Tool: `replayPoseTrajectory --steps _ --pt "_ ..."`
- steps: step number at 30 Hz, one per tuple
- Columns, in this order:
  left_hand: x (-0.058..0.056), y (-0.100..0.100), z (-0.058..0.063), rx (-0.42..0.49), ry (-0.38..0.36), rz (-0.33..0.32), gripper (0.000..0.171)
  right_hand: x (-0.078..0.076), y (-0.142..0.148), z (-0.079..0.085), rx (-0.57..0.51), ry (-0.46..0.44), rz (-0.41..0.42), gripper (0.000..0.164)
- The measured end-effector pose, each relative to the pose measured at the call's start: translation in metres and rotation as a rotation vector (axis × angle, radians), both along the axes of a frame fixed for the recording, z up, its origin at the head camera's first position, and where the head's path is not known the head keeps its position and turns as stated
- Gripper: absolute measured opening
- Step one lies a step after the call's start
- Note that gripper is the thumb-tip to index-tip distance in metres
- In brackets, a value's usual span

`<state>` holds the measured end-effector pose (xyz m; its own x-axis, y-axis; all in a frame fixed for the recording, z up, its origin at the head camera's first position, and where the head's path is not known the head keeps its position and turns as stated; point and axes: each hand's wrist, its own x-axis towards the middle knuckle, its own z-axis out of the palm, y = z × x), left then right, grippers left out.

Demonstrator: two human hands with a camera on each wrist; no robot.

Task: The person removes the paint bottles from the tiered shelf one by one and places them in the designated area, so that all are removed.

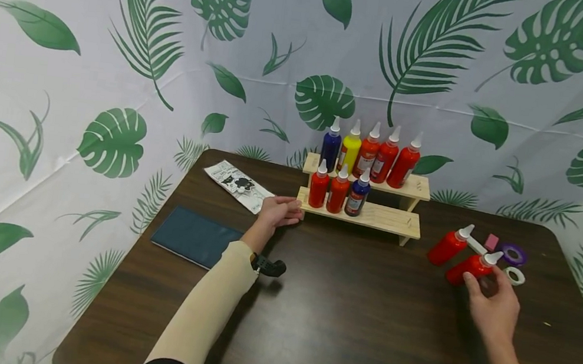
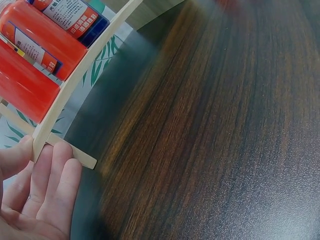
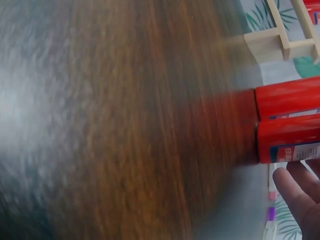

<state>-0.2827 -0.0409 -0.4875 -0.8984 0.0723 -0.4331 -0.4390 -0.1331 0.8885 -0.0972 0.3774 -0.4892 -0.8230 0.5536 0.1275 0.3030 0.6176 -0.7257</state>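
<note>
Wood rack [image 1: 391, 218], L end: L hand [image 1: 279, 211] fingers pinch it | R hand [image 1: 498, 307]: fingers curled rnd nearer red btl [image 1: 462, 270], desk [image 1: 363, 308] R

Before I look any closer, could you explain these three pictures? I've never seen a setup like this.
There is no robot here, just a person's two bare hands. The wide picture comes from a camera on the head; the two close ones come from a camera on each wrist.

On the dark wood-grain table stands a two-tier wooden rack holding eight red, blue and yellow squeeze bottles. The left hand pinches its left end. Near that hand lie a dark blue notebook and a printed white packet.

On the right stand two more red squeeze bottles. The right hand is at the nearer one; I can't tell whether it grips it. Beside them are a purple ring and a white ring.
</note>
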Motion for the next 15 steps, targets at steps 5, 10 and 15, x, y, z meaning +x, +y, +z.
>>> replayPoseTrajectory --steps 5,10,15 --pt "0.000 0.000 0.000 -0.005 -0.001 -0.001 0.038 0.000 0.003 -0.002 0.010 -0.012 0.037 0.063" --pt "0.000 0.000 0.000 -0.002 0.000 0.002 0.038 0.001 0.003 0.001 0.017 -0.010 0.069 0.066" --pt "0.000 -0.001 -0.001 0.003 -0.004 0.006 0.039 0.003 -0.005 0.011 0.059 0.168 -0.048 0.058"
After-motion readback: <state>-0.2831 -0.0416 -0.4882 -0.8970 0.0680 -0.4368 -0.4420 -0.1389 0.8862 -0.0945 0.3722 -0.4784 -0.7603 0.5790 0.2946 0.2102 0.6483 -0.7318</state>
